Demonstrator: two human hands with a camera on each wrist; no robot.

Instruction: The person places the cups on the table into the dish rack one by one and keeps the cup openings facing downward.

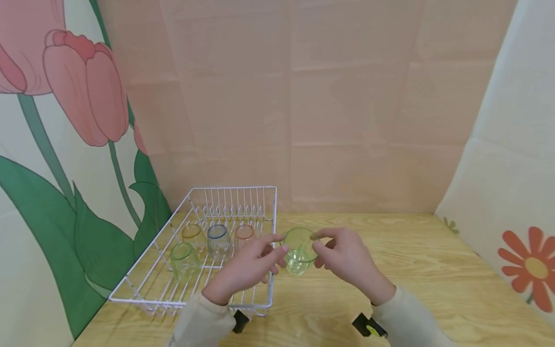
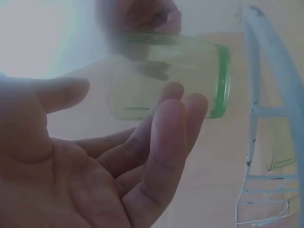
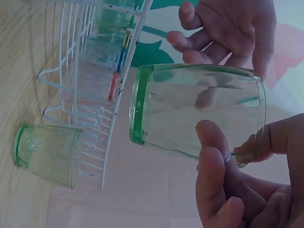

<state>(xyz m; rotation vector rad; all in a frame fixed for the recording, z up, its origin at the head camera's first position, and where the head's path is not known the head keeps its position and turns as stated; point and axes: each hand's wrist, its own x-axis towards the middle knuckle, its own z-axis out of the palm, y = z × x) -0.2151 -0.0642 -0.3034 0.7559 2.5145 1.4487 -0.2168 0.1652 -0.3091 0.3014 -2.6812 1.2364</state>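
A clear green glass (image 3: pixel 180 109) with a thick green base is held upright above the table, base down. My right hand (image 1: pixel 347 253) pinches it near the rim, with the thumb and fingers on its side. At the opposite side is my left hand (image 1: pixel 251 262), fingers loosely spread; in the left wrist view its fingers (image 2: pixel 168 133) overlap the glass and the thumb stands apart from it. A second green glass (image 3: pixel 50 154) stands upright on the table just beyond the hands, partly seen through the held one in the head view.
To the left sits a white wire dish rack (image 1: pixel 273 284). Several glasses stand upside down in it: a green-based one (image 1: pixel 184 260), a yellow one (image 1: pixel 193 236), a blue one (image 1: pixel 218 243) and a red one (image 1: pixel 244 233). The wooden table (image 1: pixel 412 270) meets a pinkish backdrop (image 1: pixel 347 120) behind.
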